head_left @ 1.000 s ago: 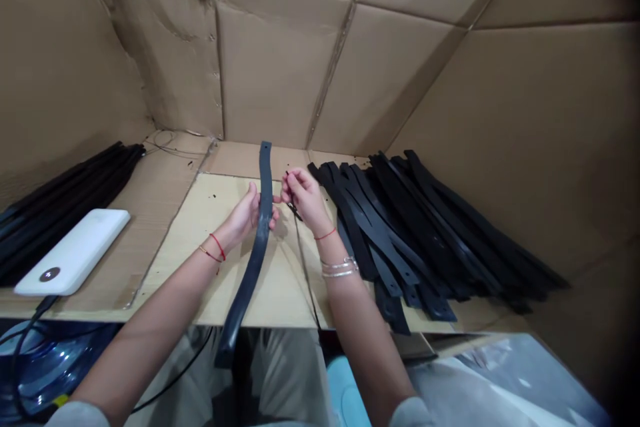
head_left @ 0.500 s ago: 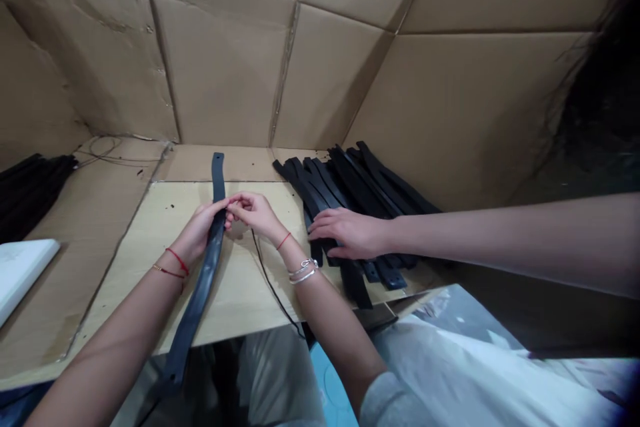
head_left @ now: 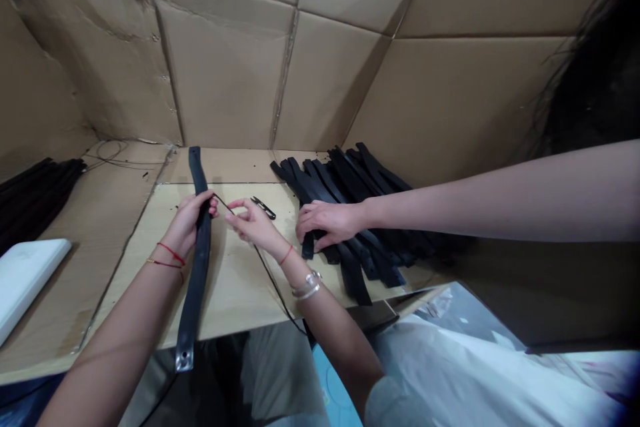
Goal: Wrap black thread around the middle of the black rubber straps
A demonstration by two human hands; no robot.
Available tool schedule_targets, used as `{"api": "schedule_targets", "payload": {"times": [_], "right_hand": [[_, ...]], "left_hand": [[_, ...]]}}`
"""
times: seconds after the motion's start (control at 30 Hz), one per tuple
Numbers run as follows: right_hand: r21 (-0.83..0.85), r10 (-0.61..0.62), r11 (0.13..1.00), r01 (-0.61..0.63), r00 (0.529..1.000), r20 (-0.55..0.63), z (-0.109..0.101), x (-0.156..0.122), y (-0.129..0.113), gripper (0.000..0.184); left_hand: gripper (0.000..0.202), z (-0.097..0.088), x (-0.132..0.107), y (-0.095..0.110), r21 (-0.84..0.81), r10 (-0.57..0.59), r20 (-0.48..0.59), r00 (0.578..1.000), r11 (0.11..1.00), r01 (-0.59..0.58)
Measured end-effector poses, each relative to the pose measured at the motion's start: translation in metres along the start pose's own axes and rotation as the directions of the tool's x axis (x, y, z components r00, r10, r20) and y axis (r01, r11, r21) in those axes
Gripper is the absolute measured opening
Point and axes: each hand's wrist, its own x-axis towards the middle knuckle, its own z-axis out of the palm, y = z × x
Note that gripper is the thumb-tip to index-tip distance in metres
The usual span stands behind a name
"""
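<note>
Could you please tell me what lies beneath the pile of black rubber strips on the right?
The black rubber strips rest on a pale wooden board; another person's hand lies on top. What lies directly under the pile is hidden.

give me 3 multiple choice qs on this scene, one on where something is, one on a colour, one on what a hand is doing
1. Where do the snips lie?
a. on the power bank
b. on the board
c. on the floor

2. What colour is the thread on the right wrist?
a. red
b. blue
c. green

3. What is the left hand doing with the strip?
a. cutting it
b. lying open beside it
c. gripping it

Answers:
1. b, they lie on the board just beyond the right hand.
2. a, the thin band shows red.
3. c, the hand closes around the strip.
</note>
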Motion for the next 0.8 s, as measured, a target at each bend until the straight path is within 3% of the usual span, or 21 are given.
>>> {"api": "schedule_targets", "payload": {"times": [0.17,0.3,0.47,0.8], "right_hand": [[-0.075,0.092,0.993,-0.087,0.993,0.077,0.013,-0.087,0.008,0.058],[-0.001,0.147,0.989,-0.147,0.989,0.024,0.011,-0.128,0.033,0.048],[0.237,0.143,0.961,-0.142,0.99,0.015,0.002,-0.131,0.047,0.046],[0.274,0.107,0.957,-0.091,0.993,-0.047,0.007,-0.134,0.051,0.04]], "left_hand": [[0.02,-0.007,-0.002,0.017,-0.184,0.012,0.012,1.0,0.983,-0.01],[0.014,-0.006,-0.006,0.023,-0.3,-0.007,0.032,0.999,0.954,0.017],[0.009,-0.006,-0.008,0.023,-0.348,-0.037,0.084,0.996,0.935,0.064],[0.008,-0.007,-0.01,0.026,-0.365,-0.016,0.076,0.997,0.93,0.043]]}}
